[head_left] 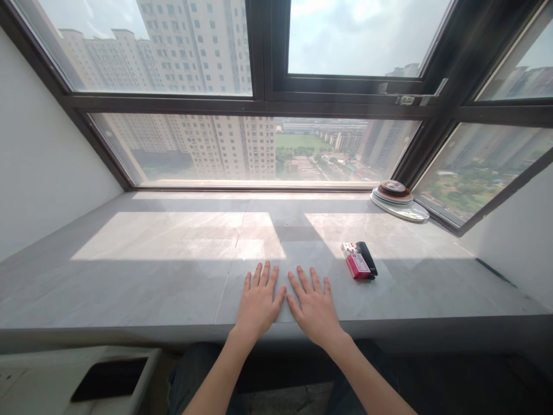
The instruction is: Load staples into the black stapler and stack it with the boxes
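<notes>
Both palms face down on the grey marbled window sill, close to its front edge. My left hand lies flat with its fingers spread and nothing in it. Beside it, my right hand also rests flat, fingers apart, holding nothing. The two thumbs point toward each other with a narrow gap between them. To the right of my right hand sits a small pink and white box, with a black object against its right side; what kind it is I cannot tell.
A stack of plates stands in the far right corner by the dark window frame. Sunlit patches cross the sill. Below at left, a dark flat object lies on a white surface. White walls close off both sides.
</notes>
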Demonstrator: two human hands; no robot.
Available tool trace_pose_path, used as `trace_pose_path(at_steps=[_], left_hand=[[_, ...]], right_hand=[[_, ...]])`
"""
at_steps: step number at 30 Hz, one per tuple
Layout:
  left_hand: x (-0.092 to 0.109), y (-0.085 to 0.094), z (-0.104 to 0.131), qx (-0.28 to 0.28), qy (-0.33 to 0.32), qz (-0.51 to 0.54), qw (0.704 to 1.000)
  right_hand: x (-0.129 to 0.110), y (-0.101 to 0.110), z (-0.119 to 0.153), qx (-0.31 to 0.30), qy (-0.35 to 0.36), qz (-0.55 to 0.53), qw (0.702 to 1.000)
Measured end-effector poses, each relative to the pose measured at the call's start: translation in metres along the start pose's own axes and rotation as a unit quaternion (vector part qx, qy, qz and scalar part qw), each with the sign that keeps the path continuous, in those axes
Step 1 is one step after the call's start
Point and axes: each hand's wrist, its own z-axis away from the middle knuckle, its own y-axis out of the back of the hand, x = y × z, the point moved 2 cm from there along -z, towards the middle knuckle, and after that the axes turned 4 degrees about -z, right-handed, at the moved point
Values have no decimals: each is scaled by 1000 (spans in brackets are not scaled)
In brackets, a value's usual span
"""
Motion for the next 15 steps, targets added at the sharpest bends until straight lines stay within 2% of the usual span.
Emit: trace_pose_path(at_steps=[8,15], left_hand=[[-1,0,1,13,-9,6,1000],[1,5,0,-8,-1,-2,1000]], right_hand=[[0,-2,-1,3,0,3,1000],[-1,-3,0,-1,-4,-8,1000]])
